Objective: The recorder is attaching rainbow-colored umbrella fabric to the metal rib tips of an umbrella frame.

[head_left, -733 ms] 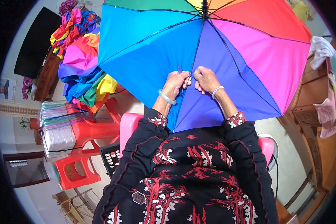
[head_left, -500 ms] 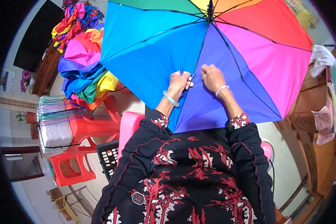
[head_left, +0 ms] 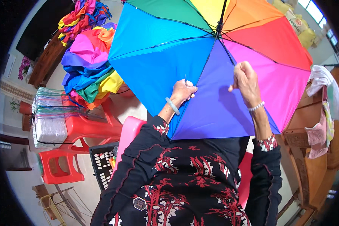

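An open rainbow umbrella lies before me with its underside, black ribs and shaft showing. My left hand is closed at the seam between the blue and purple panels, pinching the rib there. From that fist a thin pointed metal tip sticks up; the rest of it is hidden. Over the purple panel, my right hand is raised with its fingers curled together and casts a shadow on the cloth. Whatever it holds, if anything, is too small to make out.
Rainbow cloth is heaped at the left, above red stools. On one stool lies a white bundle with coloured cords. A black crate stands beside a pink chair. Towels hang over wooden furniture at the right.
My right hand has pulled away from the seam, to the right, and is lifted off the cloth. My left hand keeps its grip. The view has shifted slightly.
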Demonstrator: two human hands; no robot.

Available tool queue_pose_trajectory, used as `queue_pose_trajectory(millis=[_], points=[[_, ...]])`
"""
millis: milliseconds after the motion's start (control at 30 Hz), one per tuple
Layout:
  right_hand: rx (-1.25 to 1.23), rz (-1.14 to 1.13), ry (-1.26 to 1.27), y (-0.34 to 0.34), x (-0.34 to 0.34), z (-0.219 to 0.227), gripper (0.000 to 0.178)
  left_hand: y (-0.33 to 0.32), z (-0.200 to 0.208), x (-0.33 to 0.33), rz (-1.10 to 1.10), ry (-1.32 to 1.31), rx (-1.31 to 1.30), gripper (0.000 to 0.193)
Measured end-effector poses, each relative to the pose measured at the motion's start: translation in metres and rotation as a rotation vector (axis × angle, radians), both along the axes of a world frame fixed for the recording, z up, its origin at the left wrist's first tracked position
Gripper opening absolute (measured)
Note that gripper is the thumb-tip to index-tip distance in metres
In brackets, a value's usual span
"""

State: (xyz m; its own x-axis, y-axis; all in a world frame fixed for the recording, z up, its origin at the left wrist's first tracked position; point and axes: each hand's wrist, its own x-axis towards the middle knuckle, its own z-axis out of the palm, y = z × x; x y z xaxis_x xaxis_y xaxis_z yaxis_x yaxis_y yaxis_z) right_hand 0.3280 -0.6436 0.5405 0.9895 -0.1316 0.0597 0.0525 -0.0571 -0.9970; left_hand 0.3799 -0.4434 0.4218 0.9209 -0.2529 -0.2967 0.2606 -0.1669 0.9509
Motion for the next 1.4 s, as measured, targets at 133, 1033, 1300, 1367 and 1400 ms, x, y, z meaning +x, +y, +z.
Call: queue_pose_trajectory(millis=[133, 1033, 1300, 1367, 1400], points=[[-0.153, 0.045, -0.033, -0.011, -0.010, 0.000, 0.010, 0.004, 0.013, 0.005, 0.008, -0.135, 0.194, 0.016], [-0.781, 0.452, 0.083, 0.066, 0.083, -0.055, 0.013, 0.024, 0.039, 0.052, 0.075, -0.032, -0.308, 0.016], [-0.188, 0.287, 0.392, 0.077, 0.090, -0.071, 0.004, 0.022, 0.033, 0.057, 0.071, -0.189, -0.098, 0.017], [-0.057, 0.276, 0.432, 0.066, 0.094, -0.072, 0.005, 0.022, 0.030, 0.061, 0.017, -0.319, 0.153, 0.018], [-0.186, 0.148, 0.392, 0.059, 0.097, -0.072, 0.006, 0.021, 0.028, 0.062, -0.012, -0.384, 0.278, 0.019]])
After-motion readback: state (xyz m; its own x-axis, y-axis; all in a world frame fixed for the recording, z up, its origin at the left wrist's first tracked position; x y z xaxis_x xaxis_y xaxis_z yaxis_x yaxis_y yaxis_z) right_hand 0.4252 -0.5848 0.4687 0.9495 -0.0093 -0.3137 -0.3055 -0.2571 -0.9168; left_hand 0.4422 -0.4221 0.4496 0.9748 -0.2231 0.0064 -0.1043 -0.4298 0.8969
